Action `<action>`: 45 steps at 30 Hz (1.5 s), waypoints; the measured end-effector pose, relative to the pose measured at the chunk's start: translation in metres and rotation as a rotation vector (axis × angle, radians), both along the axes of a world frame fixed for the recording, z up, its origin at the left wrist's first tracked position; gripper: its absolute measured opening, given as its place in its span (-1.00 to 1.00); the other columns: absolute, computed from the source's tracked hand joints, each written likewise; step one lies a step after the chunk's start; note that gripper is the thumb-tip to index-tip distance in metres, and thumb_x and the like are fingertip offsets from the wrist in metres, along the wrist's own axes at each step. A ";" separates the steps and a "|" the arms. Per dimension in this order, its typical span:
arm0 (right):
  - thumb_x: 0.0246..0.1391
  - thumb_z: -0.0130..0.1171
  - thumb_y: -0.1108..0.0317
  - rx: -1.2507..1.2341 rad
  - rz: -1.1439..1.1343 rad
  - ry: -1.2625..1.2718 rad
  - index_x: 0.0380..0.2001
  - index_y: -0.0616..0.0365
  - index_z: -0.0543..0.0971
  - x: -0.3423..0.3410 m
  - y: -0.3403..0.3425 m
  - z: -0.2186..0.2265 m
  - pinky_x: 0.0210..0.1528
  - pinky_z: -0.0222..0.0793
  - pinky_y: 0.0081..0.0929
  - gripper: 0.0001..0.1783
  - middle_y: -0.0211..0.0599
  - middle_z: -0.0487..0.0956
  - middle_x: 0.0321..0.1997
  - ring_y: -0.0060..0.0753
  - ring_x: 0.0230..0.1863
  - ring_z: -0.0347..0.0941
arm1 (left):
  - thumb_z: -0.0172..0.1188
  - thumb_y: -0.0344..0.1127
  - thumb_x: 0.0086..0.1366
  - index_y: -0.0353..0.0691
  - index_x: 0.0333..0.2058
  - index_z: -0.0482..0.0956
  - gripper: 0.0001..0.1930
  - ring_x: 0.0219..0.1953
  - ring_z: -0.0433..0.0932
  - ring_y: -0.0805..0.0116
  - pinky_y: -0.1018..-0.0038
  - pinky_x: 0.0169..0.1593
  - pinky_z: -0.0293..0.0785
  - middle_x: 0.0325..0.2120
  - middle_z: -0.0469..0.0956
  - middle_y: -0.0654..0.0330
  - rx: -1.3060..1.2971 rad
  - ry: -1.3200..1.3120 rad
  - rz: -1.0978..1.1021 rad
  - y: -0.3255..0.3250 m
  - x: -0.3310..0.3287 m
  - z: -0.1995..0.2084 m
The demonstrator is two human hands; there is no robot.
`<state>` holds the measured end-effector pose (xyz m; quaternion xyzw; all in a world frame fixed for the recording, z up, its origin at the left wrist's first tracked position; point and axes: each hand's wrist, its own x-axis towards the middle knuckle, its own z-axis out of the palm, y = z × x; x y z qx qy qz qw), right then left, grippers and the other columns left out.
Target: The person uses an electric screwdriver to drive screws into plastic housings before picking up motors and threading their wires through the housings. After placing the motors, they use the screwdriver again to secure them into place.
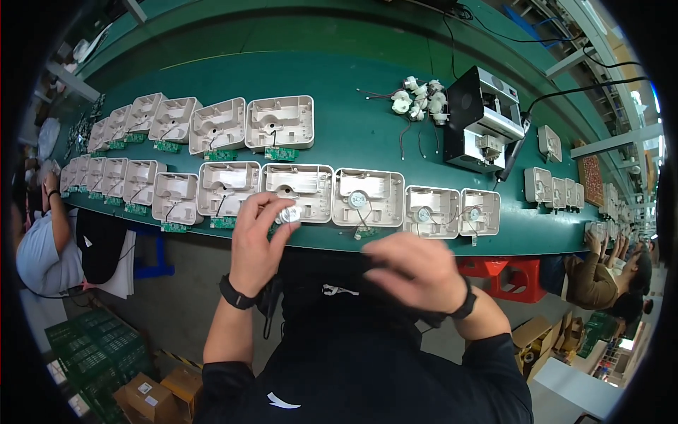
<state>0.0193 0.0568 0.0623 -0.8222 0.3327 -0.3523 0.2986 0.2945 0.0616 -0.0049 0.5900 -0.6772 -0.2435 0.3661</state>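
Observation:
In my left hand, thumb and fingers are closed on a small round silver-white part, held over the front edge of an open beige plastic housing. To the right, my right hand hovers just off the table edge, smeared by motion; whether anything is in its fingers is not clear. Beyond it, another housing has a round silver part seated inside, with wires and a small green circuit board at its front edge. Two smaller-looking housings farther right also hold round parts.
Two rows of open housings with green boards run leftward along the green table. A pile of white wired parts lies near a black-and-white bench machine, with a dark handheld tool beside it. Other people sit at both sides.

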 end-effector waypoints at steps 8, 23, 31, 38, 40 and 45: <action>0.26 0.19 0.50 0.238 -0.717 -0.050 0.00 0.28 0.59 -0.168 -0.032 -0.014 -0.35 0.30 -0.66 -0.75 -0.53 0.53 -0.32 -0.72 -0.38 0.40 | 0.39 -0.53 0.05 -0.21 -0.11 0.66 -0.64 0.01 0.53 0.03 0.23 0.08 0.47 -0.07 0.62 0.11 -0.112 -0.329 -0.054 -0.023 0.011 -0.008; 0.25 0.22 -0.21 0.333 -1.107 0.000 0.19 0.33 0.47 -0.335 -0.188 -0.105 -0.06 0.47 -0.47 -0.22 -0.22 0.64 -0.12 -0.41 -0.09 0.56 | 0.34 -0.57 0.04 -0.23 -0.01 0.60 -0.54 0.11 0.49 -0.03 0.15 0.21 0.38 -0.05 0.60 0.07 -0.099 -0.553 -0.050 -0.029 0.012 -0.001; 0.29 0.26 0.00 0.676 -0.865 -0.459 -0.08 0.26 0.55 -0.332 -0.219 -0.107 -0.32 0.48 -0.49 -0.52 -0.31 0.62 -0.34 -0.43 -0.39 0.57 | 0.40 -0.45 0.05 -0.17 -0.01 0.62 -0.55 0.04 0.51 0.04 0.17 0.12 0.41 -0.13 0.62 0.12 -0.106 -0.555 -0.149 -0.043 0.001 -0.008; 0.25 0.30 0.31 0.124 -0.848 -0.657 -0.12 0.18 0.52 -0.305 -0.167 -0.036 -0.36 0.41 -0.52 -0.75 -0.38 0.53 -0.40 -0.50 -0.43 0.45 | 0.41 -0.46 0.02 -0.20 -0.05 0.63 -0.56 0.03 0.52 0.03 0.18 0.11 0.43 -0.15 0.63 0.10 -0.135 -0.551 -0.169 -0.048 -0.003 -0.007; 0.26 0.28 0.35 0.027 -0.810 -0.728 -0.14 0.17 0.51 -0.269 -0.142 0.001 -0.35 0.41 -0.51 -0.79 -0.37 0.52 -0.41 -0.49 -0.43 0.45 | 0.41 -0.49 0.00 -0.21 -0.05 0.63 -0.54 0.03 0.51 0.01 0.17 0.10 0.44 -0.15 0.62 0.07 -0.149 -0.560 -0.159 -0.046 0.006 -0.014; 0.24 0.24 0.41 -0.047 -0.535 -0.852 -0.20 0.20 0.49 -0.194 -0.114 0.046 -0.37 0.41 -0.46 -0.85 -0.32 0.50 -0.45 -0.43 -0.48 0.44 | 0.43 -0.51 -0.03 -0.24 -0.10 0.65 -0.57 -0.01 0.52 -0.01 0.20 0.06 0.45 -0.19 0.62 0.05 -0.129 -0.539 -0.181 -0.042 -0.002 0.000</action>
